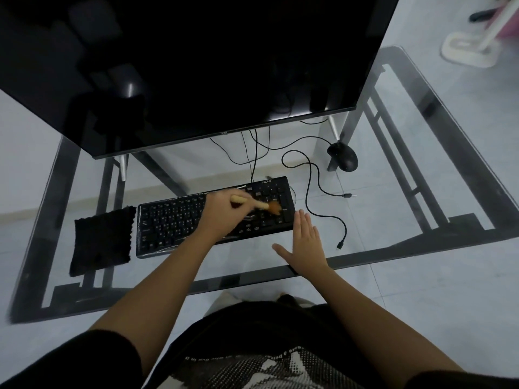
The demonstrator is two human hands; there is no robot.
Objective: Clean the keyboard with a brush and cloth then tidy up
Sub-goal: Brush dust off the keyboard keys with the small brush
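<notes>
From the head view, your left hand (222, 210) is curled round the pale handle of the brush (262, 205), and the orange bristles sit on the right-hand keys of the keyboard (174, 220), which lies at the centre of the frame. Your right hand (304, 242) lies flat with its fingers straight and together, holding nothing. It is just beside the keyboard's right end, and you cannot tell from here whether the fingertips actually touch the edge.

That is the likely weak point. If the flat hand is not bracing the board, a firm stroke could slide the keyboard across the smooth top. Sweeping rightward could also flick dust onto your right hand and the glass. The loose cable (314, 186) curls close to the right of that hand with its plug end free, so a wide stroke or a shifted wrist could snag it.

The cloth (102, 241) lies unused just left of the keyboard, so the wiping step is not yet begun.

The surface is a glass table (393, 214) on a dark frame, with pale floor tiles showing through it. A large dark monitor (196, 66) fills the upper left, and a mouse (344, 157) sits right of centre, beyond the keyboard. A white floor-cleaning tool (466, 49) stands on the floor at the upper right.
</notes>
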